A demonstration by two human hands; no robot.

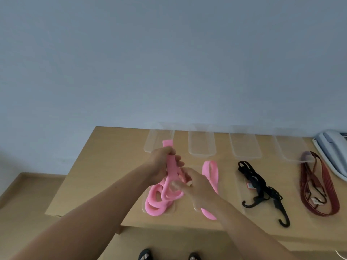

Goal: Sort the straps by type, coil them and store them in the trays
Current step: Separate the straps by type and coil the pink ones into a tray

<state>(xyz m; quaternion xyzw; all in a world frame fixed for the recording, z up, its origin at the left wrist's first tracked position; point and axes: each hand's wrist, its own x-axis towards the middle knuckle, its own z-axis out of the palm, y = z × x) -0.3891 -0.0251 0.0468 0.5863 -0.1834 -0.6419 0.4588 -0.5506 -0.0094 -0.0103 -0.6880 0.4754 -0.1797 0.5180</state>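
Both forearms reach in from the lower edge and meet over the left part of the wooden desk (105, 166). Left hand (162, 165): raised off the surface, back of the hand toward the camera, fingers (178, 158) curled round the pink strap (159, 200) and holding a flat length of it upright. The strap's cut end stands clear above the knuckles. Right hand (197, 188): just beside the left and lower, motion-blurred. Thumb and fingertips look drawn together, pinching a strand of the same strap, though the exact finger placement is soft.

The pink strap is a flat, matte band. Below the hands it hangs in several loose, overlapping loops that rest on the desk near the front edge, on what looks like a faint clear tray; its outline is hard to read.

A second pink strap (211, 172) lies folded just to the right, partly hidden by the right wrist. Further right are a black hook strap (260, 182) and then a dark red bungee cord (319, 190), well apart from each other. Four clear trays (201, 147) stand in a row along the back edge. A telephone (332, 149) is at the far right.
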